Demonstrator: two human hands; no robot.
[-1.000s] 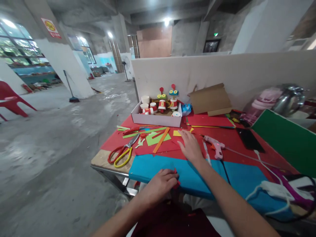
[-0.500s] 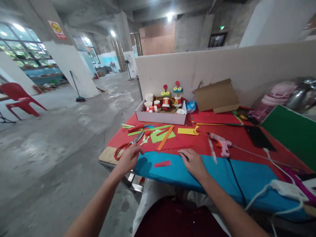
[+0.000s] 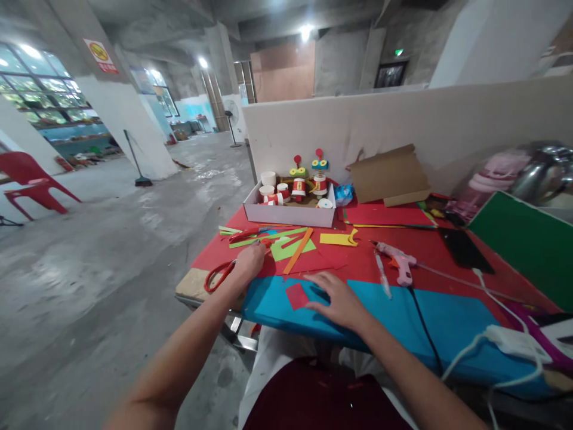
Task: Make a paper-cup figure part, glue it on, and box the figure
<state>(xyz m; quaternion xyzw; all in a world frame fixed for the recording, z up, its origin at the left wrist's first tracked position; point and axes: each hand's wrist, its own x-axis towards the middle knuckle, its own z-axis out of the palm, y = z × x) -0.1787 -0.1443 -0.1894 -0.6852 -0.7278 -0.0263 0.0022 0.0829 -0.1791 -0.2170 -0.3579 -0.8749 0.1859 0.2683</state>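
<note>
My left hand [image 3: 250, 261] reaches over the blades of a pair of scissors with red handles [image 3: 219, 276]. Its fingers point at a small cluster of scraps and mostly hide it, so I cannot tell whether they grip anything. On the blue mat [image 3: 268, 301] lies a small red piece of paper [image 3: 297, 296], set at a slant. Just right of it is my right hand [image 3: 335, 298], thumb and fingers apart, nothing held. Ahead of the hands lie a green paper sheet [image 3: 280, 251], an orange strip [image 3: 299, 251] and a yellow paper piece [image 3: 336, 239].
A white box [image 3: 289, 215] with paper-cup figures stands at the back. To the right lie a pink glue gun [image 3: 400, 263] with its cord, a clear stick [image 3: 383, 276], a black phone [image 3: 465, 249] and a white power strip [image 3: 517, 343]. A green board [image 3: 526, 248] leans beyond.
My left hand has moved forward over the scissors and scraps. My right hand has shifted left and spread its fingers. The red paper now looks squarer and wider than the narrow strip before.
</note>
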